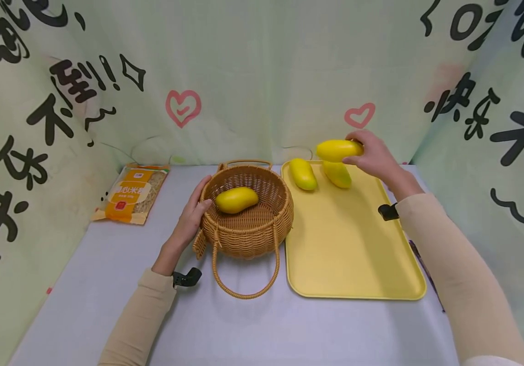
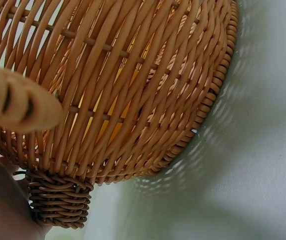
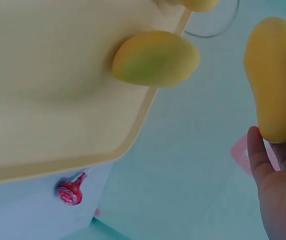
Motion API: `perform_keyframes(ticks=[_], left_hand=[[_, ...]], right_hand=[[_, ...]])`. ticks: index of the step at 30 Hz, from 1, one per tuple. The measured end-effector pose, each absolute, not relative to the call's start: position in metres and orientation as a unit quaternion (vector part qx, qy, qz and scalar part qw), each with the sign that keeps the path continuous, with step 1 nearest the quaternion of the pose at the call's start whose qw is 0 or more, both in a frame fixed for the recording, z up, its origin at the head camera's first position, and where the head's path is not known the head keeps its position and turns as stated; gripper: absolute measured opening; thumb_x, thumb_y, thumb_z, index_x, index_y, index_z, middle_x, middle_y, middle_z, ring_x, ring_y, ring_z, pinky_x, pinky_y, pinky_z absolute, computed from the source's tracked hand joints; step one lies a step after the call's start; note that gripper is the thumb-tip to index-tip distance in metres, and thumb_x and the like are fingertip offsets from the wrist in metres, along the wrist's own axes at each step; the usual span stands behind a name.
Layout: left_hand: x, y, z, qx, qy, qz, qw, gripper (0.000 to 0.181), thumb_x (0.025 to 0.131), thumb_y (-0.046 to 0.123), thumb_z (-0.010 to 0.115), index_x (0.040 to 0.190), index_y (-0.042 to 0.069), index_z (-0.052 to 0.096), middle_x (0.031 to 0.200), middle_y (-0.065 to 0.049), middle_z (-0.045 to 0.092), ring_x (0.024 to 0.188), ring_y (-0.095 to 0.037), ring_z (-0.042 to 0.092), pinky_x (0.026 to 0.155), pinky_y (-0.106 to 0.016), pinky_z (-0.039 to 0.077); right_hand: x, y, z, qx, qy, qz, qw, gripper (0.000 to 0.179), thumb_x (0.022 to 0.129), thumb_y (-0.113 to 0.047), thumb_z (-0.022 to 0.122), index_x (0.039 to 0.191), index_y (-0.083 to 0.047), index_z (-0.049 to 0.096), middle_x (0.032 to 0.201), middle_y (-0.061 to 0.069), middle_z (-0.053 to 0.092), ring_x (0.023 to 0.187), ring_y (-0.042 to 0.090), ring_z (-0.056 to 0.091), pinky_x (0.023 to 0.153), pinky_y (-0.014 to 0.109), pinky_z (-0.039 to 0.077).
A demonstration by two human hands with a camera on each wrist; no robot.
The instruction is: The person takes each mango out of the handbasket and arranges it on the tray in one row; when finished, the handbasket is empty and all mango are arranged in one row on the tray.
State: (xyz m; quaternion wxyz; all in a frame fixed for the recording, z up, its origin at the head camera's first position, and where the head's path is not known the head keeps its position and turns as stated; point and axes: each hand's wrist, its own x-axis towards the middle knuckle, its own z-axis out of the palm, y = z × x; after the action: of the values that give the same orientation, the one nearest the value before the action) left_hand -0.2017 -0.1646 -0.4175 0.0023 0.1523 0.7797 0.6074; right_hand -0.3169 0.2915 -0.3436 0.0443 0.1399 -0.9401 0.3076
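My right hand [image 1: 376, 155] holds a yellow mango [image 1: 337, 150] up over the back of the yellow tray [image 1: 335, 254], thumb on one side and fingers on the other. Two more mangoes lie at the tray's back edge: one mango [image 1: 303, 174] at the left, and a green-tinged mango [image 3: 155, 59] partly below the held one in the head view. Left of the tray stands a brown wicker basket [image 1: 248, 239], with a mango [image 1: 236, 200] inside. My left hand [image 1: 190, 216] grips the basket's left side, its thumb at the rim. In the left wrist view, that hand is mostly cut off.
An orange-and-clear food packet [image 1: 131, 195] lies at the back left. One basket handle [image 1: 245, 297] hangs down at the front. A small red object [image 3: 70, 192] lies beside the tray. Printed cloth walls [image 1: 266, 76] enclose the white table [image 1: 225, 335].
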Motion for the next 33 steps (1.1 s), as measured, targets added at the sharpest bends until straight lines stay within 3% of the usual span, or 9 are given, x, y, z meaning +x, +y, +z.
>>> perform_keyframes(ticks=[11, 24, 28, 33], left_hand=[[-0.199, -0.164, -0.414, 0.154, 0.778, 0.609, -0.006, 0.059, 0.103, 0.015, 0.037, 0.160, 0.018, 0.020, 0.167, -0.005, 0.016, 0.155, -0.028, 0.016, 0.123, -0.057, 0.015], [-0.202, -0.165, -0.418, 0.151, 0.783, 0.604, -0.003, 0.060, 0.103, 0.016, 0.037, 0.160, 0.015, 0.018, 0.167, -0.006, 0.015, 0.154, -0.028, 0.016, 0.123, -0.056, 0.017], [-0.209, -0.167, -0.429, 0.153, 0.782, 0.604, -0.008, 0.060, 0.103, 0.018, 0.037, 0.160, 0.022, 0.019, 0.168, -0.004, 0.015, 0.155, -0.027, 0.015, 0.123, -0.057, 0.016], [-0.219, -0.170, -0.447, 0.158, 0.784, 0.600, -0.025, 0.057, 0.104, 0.024, 0.037, 0.158, 0.035, 0.021, 0.166, 0.007, 0.017, 0.154, -0.018, 0.016, 0.124, -0.054, 0.016]], right_hand=[[-0.321, 0.306, -0.367, 0.058, -0.936, 0.332, 0.103, 0.054, 0.090, -0.020, 0.072, 0.136, 0.000, 0.052, 0.133, 0.022, 0.048, 0.115, 0.038, 0.043, 0.101, 0.053, 0.039], [-0.318, 0.322, -0.401, -0.010, -0.937, 0.322, 0.133, 0.056, 0.089, -0.020, 0.069, 0.136, 0.004, 0.050, 0.130, 0.026, 0.046, 0.113, 0.041, 0.041, 0.101, 0.055, 0.037], [-0.317, 0.325, -0.409, -0.034, -0.941, 0.312, 0.125, 0.058, 0.090, -0.019, 0.068, 0.139, 0.004, 0.047, 0.132, 0.027, 0.044, 0.115, 0.043, 0.040, 0.106, 0.057, 0.036], [-0.318, 0.328, -0.415, -0.047, -0.946, 0.301, 0.115, 0.058, 0.088, -0.017, 0.068, 0.138, 0.005, 0.048, 0.132, 0.028, 0.043, 0.115, 0.044, 0.041, 0.106, 0.058, 0.036]])
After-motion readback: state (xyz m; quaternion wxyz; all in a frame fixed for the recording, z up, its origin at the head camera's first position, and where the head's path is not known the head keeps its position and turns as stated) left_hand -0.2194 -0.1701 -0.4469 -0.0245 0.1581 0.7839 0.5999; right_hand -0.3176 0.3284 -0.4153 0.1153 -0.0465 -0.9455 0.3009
